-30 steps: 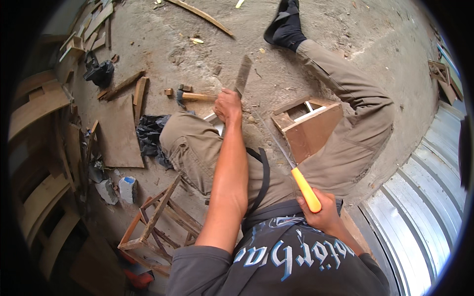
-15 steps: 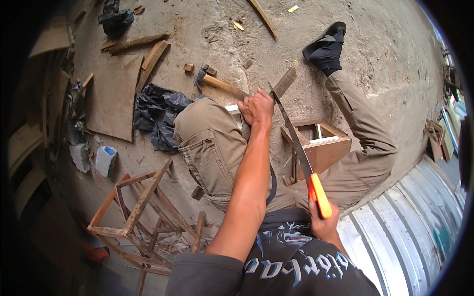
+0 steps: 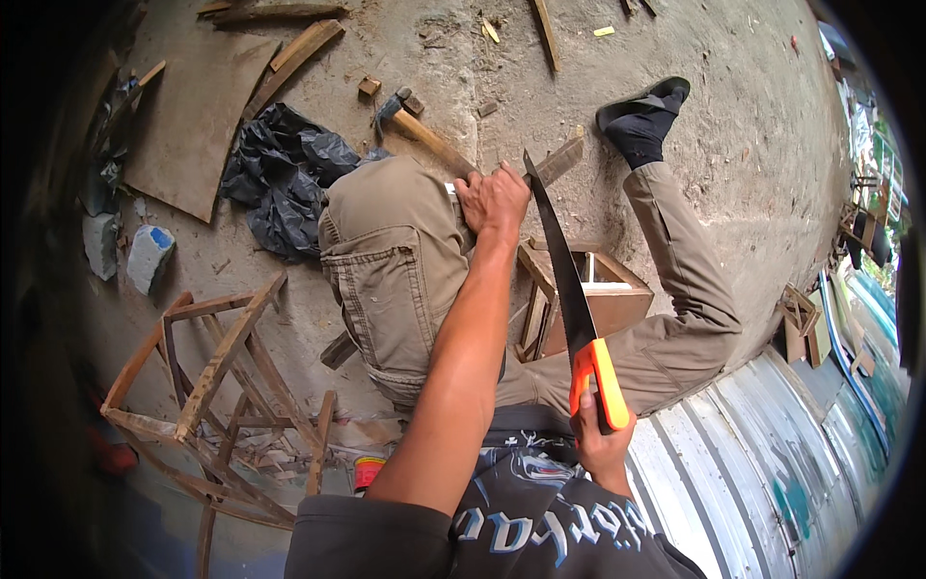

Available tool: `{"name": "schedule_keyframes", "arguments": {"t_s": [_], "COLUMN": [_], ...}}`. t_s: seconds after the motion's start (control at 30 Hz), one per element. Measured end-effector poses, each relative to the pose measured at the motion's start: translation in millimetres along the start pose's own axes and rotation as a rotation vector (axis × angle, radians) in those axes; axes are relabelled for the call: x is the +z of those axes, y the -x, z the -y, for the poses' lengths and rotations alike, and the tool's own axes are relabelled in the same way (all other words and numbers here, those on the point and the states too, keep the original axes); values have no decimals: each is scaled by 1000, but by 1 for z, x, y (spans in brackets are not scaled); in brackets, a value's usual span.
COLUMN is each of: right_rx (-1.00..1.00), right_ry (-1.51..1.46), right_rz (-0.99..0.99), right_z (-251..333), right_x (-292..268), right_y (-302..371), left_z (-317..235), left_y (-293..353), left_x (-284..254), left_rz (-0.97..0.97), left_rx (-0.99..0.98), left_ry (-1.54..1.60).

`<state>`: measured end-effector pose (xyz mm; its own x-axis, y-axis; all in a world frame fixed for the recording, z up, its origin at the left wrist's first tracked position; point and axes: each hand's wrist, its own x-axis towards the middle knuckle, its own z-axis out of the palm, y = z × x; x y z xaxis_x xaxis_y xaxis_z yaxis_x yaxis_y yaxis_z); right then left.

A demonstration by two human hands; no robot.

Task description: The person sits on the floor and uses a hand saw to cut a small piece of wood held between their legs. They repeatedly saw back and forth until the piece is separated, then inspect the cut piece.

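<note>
My left hand [image 3: 494, 200] is closed over a wooden board [image 3: 561, 162], pressing it down beside my bent knee; the board's far end sticks out past my fingers. In my right hand [image 3: 604, 440] is the orange and yellow handle of a handsaw [image 3: 564, 261]. Its long dark blade slants up and away from me, the tip end lying at the board just right of my left fingers. Whether the teeth are in a cut cannot be made out. Between my legs stands a small wooden frame box [image 3: 603, 314] with a white strip in it.
A hammer [image 3: 429, 135] lies beyond my left hand. To the left are a black plastic bag [image 3: 285, 179], a flat wooden panel [image 3: 198, 125], concrete chunks [image 3: 149, 259] and a wooden stool frame [image 3: 217, 372]. Corrugated metal sheeting [image 3: 714, 463] lies at the lower right.
The view has turned a little, shifting the surroundings. The saw handle has come slightly left and more of the blade's flat side shows. My left hand stays on the board.
</note>
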<state>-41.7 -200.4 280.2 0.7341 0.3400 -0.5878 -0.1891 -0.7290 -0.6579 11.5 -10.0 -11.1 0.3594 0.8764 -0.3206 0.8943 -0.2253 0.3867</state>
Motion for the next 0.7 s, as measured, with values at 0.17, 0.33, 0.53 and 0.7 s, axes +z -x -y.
{"name": "schedule_keyframes", "arguments": {"t_s": [0.17, 0.33, 0.53, 0.7], "right_rx": [-170, 44, -181, -482], "right_ry": [-88, -25, -155, -66], "right_rz": [-57, 60, -56, -107], "right_z": [-23, -3, -51, -110], "right_x": [69, 13, 58, 103], "right_y": [-115, -12, -99, -120], "left_z": [5, -3, -2, 2], "left_y": [1, -6, 8, -9], "left_x": [17, -22, -14, 9], "left_rz": [74, 123, 36, -71], "left_rx": [14, -4, 21, 30], "left_ry": [-26, 21, -10, -64]}}
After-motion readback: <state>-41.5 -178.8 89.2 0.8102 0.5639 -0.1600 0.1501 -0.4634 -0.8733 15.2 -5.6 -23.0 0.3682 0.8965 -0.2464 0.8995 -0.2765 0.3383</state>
